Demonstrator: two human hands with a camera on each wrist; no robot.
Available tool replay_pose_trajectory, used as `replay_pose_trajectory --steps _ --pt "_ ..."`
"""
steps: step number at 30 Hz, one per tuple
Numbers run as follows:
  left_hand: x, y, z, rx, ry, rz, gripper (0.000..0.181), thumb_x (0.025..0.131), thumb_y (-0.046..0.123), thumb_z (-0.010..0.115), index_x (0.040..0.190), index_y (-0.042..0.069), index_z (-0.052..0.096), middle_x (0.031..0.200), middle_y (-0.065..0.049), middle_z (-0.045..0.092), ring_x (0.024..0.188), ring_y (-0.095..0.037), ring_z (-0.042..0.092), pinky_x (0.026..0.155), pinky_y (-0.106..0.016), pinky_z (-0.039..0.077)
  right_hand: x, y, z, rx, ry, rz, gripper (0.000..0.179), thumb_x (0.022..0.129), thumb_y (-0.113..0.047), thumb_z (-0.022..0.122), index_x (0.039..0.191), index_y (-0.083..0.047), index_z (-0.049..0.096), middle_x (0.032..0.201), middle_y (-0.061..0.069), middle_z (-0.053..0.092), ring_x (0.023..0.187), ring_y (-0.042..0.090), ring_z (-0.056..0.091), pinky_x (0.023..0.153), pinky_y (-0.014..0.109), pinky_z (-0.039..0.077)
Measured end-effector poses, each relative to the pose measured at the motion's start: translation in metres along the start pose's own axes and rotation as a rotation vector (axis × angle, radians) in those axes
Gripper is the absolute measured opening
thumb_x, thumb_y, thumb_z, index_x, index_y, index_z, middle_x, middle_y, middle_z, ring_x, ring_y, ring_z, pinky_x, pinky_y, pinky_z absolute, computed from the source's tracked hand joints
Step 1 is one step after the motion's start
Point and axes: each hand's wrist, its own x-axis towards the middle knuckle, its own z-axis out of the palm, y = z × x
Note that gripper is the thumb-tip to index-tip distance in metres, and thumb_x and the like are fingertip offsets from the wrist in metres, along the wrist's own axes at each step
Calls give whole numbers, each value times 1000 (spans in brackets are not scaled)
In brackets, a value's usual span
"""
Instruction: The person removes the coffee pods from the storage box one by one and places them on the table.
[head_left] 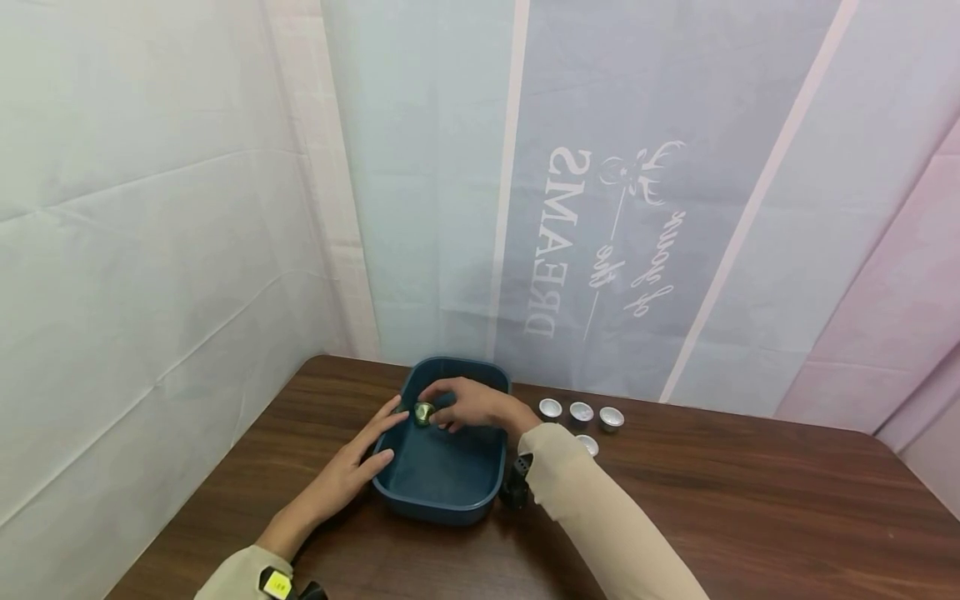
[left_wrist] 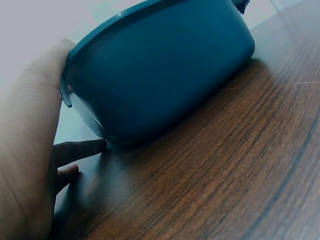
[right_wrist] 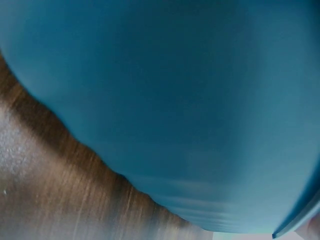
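A dark blue plastic basin (head_left: 442, 504) stands on the wooden table; its outer wall fills much of both wrist views. Inside, near its left wall, my right hand (head_left: 468, 404) pinches a shiny green-gold coffee capsule (head_left: 423, 414) between thumb and fingers. The right wrist view shows neither that capsule nor the grip. With fingers stretched out, my left hand (head_left: 351, 467) rests against the basin's left side. In the left wrist view its thumb side meets the rim (left_wrist: 120, 16), and fingertips (left_wrist: 100, 145) touch low down near the table.
Right of the basin, several silver-topped capsules (head_left: 581, 412) sit on the wooden table (head_left: 750, 500), one partly behind the right sleeve (head_left: 592, 492). A printed cloth (head_left: 615, 208) hangs behind the table, and pale cloth (head_left: 150, 250) hangs on the left.
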Motion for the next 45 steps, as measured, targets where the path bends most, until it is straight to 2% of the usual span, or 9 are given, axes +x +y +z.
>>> replay_pose_trajectory --steps 5,14,18,32,39,45 --pt "0 0 0 5 3 7 50 101 8 44 149 15 33 159 -2 12 142 -36 14 99 -70 20 0 0 0 -22 -44 -18 24 90 -12 68 113 -18 68 115 -1 59 92 15 63 77 35 53" --pt "0 -1 1 22 2 19 50 101 9 44 149 15 32 159 -4 12 141 -37 16 98 -70 22 0 0 1 -125 -119 -96 18 85 -14 74 103 -18 71 108 -5 62 83 14 65 74 31 52" --pt "1 -1 1 22 2 23 50 101 9 44 149 17 33 159 -3 12 141 -36 16 99 -69 22 -1 1 1 -146 -131 -104 15 83 -13 75 96 -19 72 104 -7 61 84 13 64 73 29 51" --pt "1 2 1 10 -1 6 51 100 7 44 149 15 33 159 -2 12 141 -35 15 100 -69 20 -1 1 0 -257 -186 -177 15 82 -13 76 93 -22 70 100 -10 62 89 11 60 77 27 49" --pt "1 1 1 10 -3 14 50 100 6 44 149 12 33 159 -3 12 141 -37 15 99 -69 21 -2 0 1 -294 -185 -175 16 82 -13 76 93 -23 70 100 -12 62 90 8 60 78 27 49" --pt "-1 1 1 12 3 1 50 100 7 45 149 13 33 159 -2 12 142 -35 15 99 -68 22 0 -2 8 -334 -160 -234 15 82 -14 77 92 -22 70 96 -14 63 86 3 61 74 23 49"
